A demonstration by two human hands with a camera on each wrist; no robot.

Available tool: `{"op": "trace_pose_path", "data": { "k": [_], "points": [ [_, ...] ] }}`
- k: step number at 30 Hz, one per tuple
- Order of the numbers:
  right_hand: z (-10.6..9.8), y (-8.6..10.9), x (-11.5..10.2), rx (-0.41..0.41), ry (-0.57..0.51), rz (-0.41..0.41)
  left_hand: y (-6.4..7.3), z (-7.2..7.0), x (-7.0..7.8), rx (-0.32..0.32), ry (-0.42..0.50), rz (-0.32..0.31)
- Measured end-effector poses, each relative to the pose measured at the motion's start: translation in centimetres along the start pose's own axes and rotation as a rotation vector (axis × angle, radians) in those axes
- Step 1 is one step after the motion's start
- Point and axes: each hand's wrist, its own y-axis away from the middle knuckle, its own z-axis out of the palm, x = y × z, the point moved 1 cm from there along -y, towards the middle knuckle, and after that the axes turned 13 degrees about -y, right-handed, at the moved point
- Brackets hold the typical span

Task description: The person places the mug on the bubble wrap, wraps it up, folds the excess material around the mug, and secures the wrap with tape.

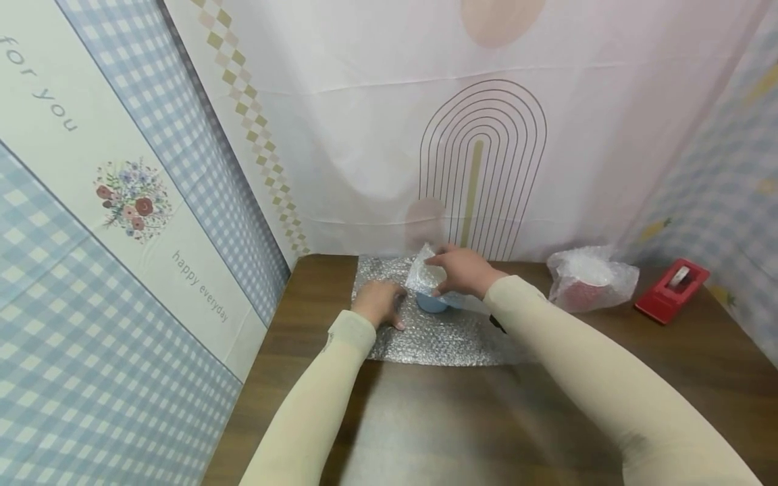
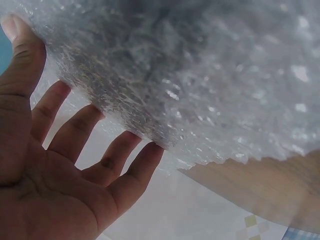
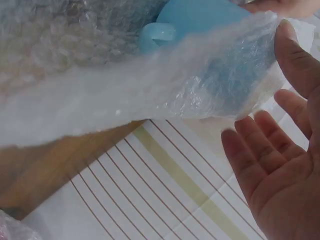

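Observation:
A light blue mug [image 1: 431, 304] stands on a sheet of bubble wrap [image 1: 434, 346], and its handle shows in the right wrist view. My right hand [image 1: 464, 271] holds a raised flap of the wrap [image 3: 220, 75] over the mug, thumb at one edge and fingertips by the other. The flap covers part of the mug. To the mug's left, my left hand [image 1: 378, 302] lies over the sheet with its fingers spread. In the left wrist view, its fingertips [image 2: 154, 147] are at the wrap's edge and the palm holds nothing.
On the right of the brown wooden table [image 1: 425, 418] lies a bubble-wrapped bundle [image 1: 586, 280] with something red inside. Beyond it is a red tape dispenser [image 1: 672, 290]. A printed cloth [image 1: 365, 155] hangs right behind the table's back edge.

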Motion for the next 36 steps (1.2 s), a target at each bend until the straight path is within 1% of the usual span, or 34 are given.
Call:
{"op": "trace_pose_path", "data": {
  "k": [2,4,5,7,8,9,11,13,14,16,17,20,21,24,25,27,28,30,31,34,36],
  "points": [
    [0.1,-0.1,-0.1,0.004,0.029,0.000,0.2,-0.1,0.1,0.006,0.000,-0.001],
    [0.2,-0.1,-0.2,0.005,0.021,0.013,0.3,-0.5,0.3,-0.013,-0.012,-0.011],
    [0.2,-0.1,-0.2,0.005,0.021,0.020,0.2,-0.1,0.2,-0.003,-0.018,-0.013],
    [0.3,0.0,-0.1,0.002,0.015,0.042,0.4,0.0,0.2,0.008,-0.024,-0.014],
    [0.3,0.0,-0.1,0.000,0.008,0.054,0.6,-0.2,0.3,0.010,-0.027,-0.013],
    [0.3,0.0,0.0,-0.003,0.003,0.065,1.0,-0.7,0.6,-0.004,-0.027,-0.017],
    [0.4,0.0,0.0,-0.005,0.000,0.075,1.9,-1.6,1.0,-0.004,-0.010,-0.019],
    [0.4,-0.1,0.1,-0.006,-0.018,0.082,3.0,-3.0,1.7,-0.028,0.002,-0.028],
    [0.3,-0.2,0.1,-0.006,-0.027,0.086,3.1,-2.9,1.6,-0.017,0.009,-0.020],
    [0.2,-0.3,0.1,-0.010,-0.050,0.093,3.6,-3.4,1.8,-0.017,0.019,-0.028],
    [0.1,-0.4,0.1,-0.013,-0.061,0.097,3.4,-3.0,1.4,0.000,0.019,-0.019],
    [-0.1,-0.6,0.1,-0.022,-0.075,0.103,3.8,-3.3,1.0,-0.026,0.097,-0.012],
    [-0.1,-0.7,0.1,-0.023,-0.078,0.102,4.2,-4.2,1.1,-0.061,0.133,-0.019],
    [-0.1,-0.9,0.2,-0.020,-0.076,0.099,4.1,-4.0,-0.3,-0.105,0.254,0.001],
    [-0.1,-1.0,0.2,-0.019,-0.078,0.096,3.8,-3.4,-1.1,-0.096,0.272,0.019],
    [-0.1,-1.0,0.1,-0.017,-0.081,0.093,3.2,-1.9,-3.0,-0.063,0.275,0.040],
    [-0.1,-1.0,0.1,-0.017,-0.079,0.088,3.1,-1.3,-3.9,-0.051,0.272,0.036],
    [0.0,-1.0,0.1,-0.016,-0.081,0.080,2.8,-0.1,-5.6,-0.001,0.225,0.018],
    [0.0,-1.1,0.1,-0.015,-0.081,0.075,3.0,0.0,-6.1,0.005,0.206,-0.002],
    [-0.1,-1.0,0.4,-0.005,-0.081,0.068,3.6,0.3,-7.4,-0.006,0.152,-0.077],
    [-0.2,-0.9,0.6,-0.002,-0.103,0.079,3.9,0.9,-8.2,-0.015,0.126,-0.109]
  ]
}}
